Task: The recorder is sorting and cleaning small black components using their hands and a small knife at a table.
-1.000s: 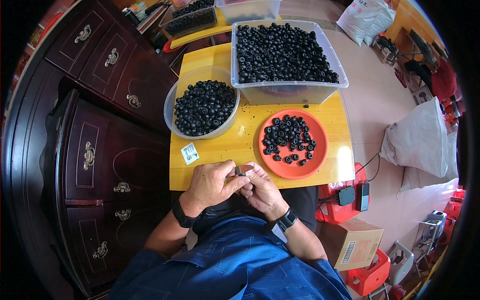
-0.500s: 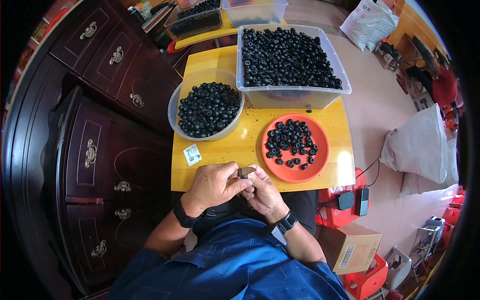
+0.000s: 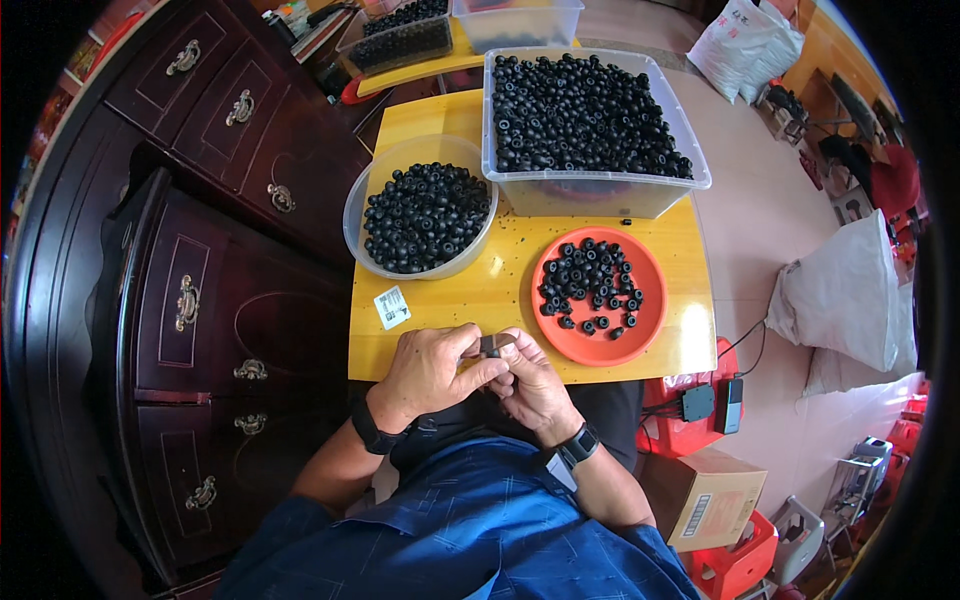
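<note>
Close to the table's near edge, my left hand (image 3: pixel 428 368) and my right hand (image 3: pixel 536 385) meet with their fingers closed. A short, flat, dark blade (image 3: pixel 493 344) shows between the fingertips, its near end in my left fingers and its far end by my right thumb. Something small and dark sits under it in my right fingers, mostly hidden. Right of my hands stands an orange-red plate (image 3: pixel 600 352) holding loose small black ring-shaped pieces (image 3: pixel 588 275). Beyond my left hand is a round clear tub (image 3: pixel 352 225) with many more such pieces (image 3: pixel 425 215).
A large clear bin (image 3: pixel 590 190) heaped with black pieces stands at the back of the yellow table (image 3: pixel 445 310). A white label (image 3: pixel 392 307) lies left. Dark drawers (image 3: pixel 200 300) flank the left side; a red stool (image 3: pixel 680 420) and cardboard box (image 3: pixel 700 495) are at right.
The whole view has shifted slightly, so the table and tubs appear a little further right. My hands keep nearly the same pose, with the blade tilted slightly differently between the fingertips.
</note>
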